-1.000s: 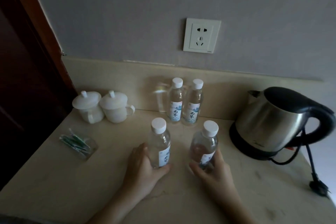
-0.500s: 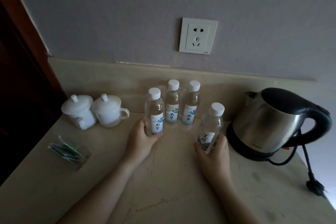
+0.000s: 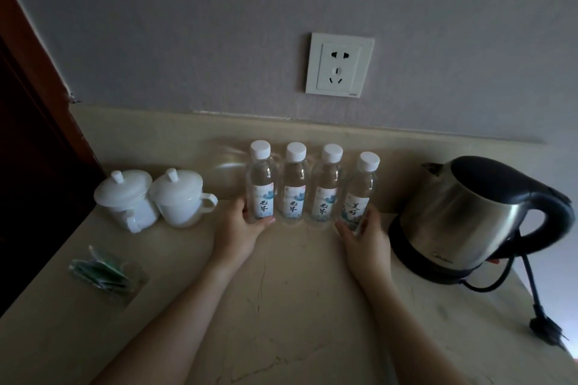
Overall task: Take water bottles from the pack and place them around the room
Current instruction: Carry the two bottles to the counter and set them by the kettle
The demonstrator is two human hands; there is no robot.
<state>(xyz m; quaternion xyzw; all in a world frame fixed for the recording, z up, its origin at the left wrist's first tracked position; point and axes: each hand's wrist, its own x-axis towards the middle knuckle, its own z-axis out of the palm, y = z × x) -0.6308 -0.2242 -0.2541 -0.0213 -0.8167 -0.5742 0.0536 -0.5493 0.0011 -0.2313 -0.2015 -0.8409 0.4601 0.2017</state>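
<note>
Several clear water bottles with white caps stand upright in a row against the back splash of a beige stone counter (image 3: 281,306). My left hand (image 3: 239,230) grips the base of the leftmost bottle (image 3: 261,187). My right hand (image 3: 364,236) grips the base of the rightmost bottle (image 3: 359,194). Between them stand two more bottles (image 3: 294,186), (image 3: 325,187), side by side and untouched. The pack is not in view.
Two white lidded cups (image 3: 126,200), (image 3: 179,198) stand at the left. A clear holder with green sachets (image 3: 104,272) lies near the left edge. A steel kettle (image 3: 478,216) on its base stands right, its cord and plug (image 3: 547,328) trailing. A wall socket (image 3: 339,67) is above.
Both hands slid their bottles back toward the wall, ending at either end of the two standing bottles, so all now form one row.
</note>
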